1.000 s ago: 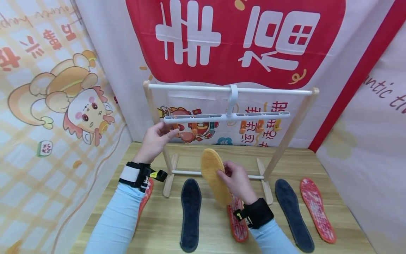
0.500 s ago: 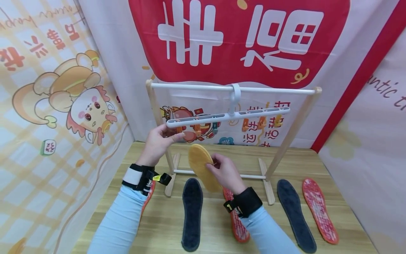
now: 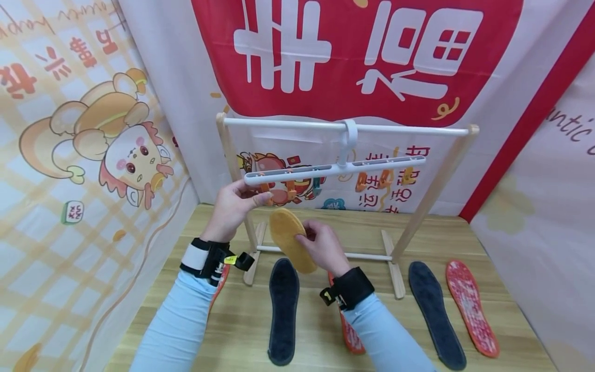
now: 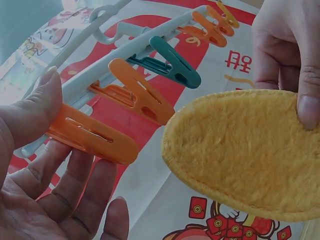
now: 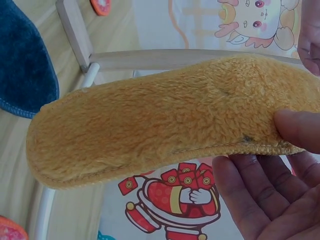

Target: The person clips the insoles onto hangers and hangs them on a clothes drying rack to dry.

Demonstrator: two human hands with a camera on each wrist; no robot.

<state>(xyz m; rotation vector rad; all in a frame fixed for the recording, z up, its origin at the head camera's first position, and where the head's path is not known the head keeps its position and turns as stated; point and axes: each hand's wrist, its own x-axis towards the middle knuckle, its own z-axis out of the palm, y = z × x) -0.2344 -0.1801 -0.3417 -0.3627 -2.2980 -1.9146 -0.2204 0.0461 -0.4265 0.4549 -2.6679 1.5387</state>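
My right hand [image 3: 323, 247] pinches a yellow fuzzy insole [image 3: 289, 238] by its edge, thumb on the plush face and fingers behind, as the right wrist view shows. At the end of a white clip hanger [image 3: 297, 174], my left hand [image 3: 232, 207] holds the outermost orange clip [image 4: 95, 135] between thumb and fingers. The insole's rounded end [image 4: 200, 150] is near that clip but apart from it. Farther along the bar hang another orange clip [image 4: 135, 92], a green clip [image 4: 167, 62] and more orange and yellow ones. The hanger hooks over the rack's top rail [image 3: 409, 130].
A wooden-legged rack [image 3: 423, 201] stands on the wood-grain table [image 3: 232, 330]. Dark insoles [image 3: 283, 310] [image 3: 437, 315] and a red-white insole [image 3: 471, 310] lie flat. Two more red insoles [image 3: 351, 330] [image 3: 218, 289] are partly covered by the arms. Printed cloth walls surround the table.
My right hand has brought the yellow insole left and slightly up, closer to the left hand. The hanger's left end has tipped a little lower; my left hand stays at that end.
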